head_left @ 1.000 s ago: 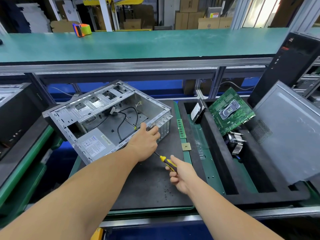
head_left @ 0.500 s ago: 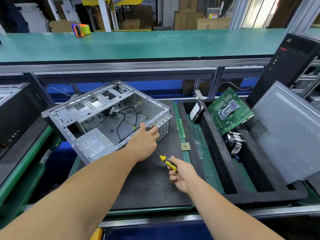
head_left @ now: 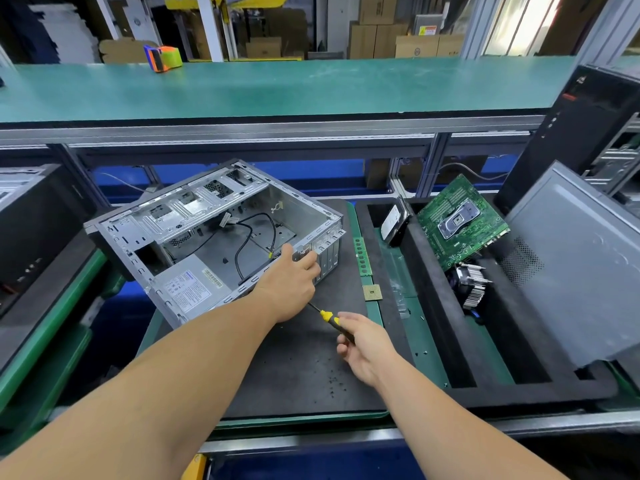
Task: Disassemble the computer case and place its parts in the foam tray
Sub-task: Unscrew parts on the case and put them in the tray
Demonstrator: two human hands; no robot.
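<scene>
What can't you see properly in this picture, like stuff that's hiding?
- Screwdriver tip, head view: hidden under the left hand, so what it touches is unknown.
- Power supply label: print too small to read.
- Heatsink lower part: sunk behind the foam tray wall.
- Side panel: cut off by the right edge.
- Right hand fingertips: curled out of sight round the handle.

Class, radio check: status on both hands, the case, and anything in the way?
Left hand grips case rim. Right hand holds screwdriver, tip hidden behind left hand. Power supply and cables not yet out. Nothing blocking.
</scene>
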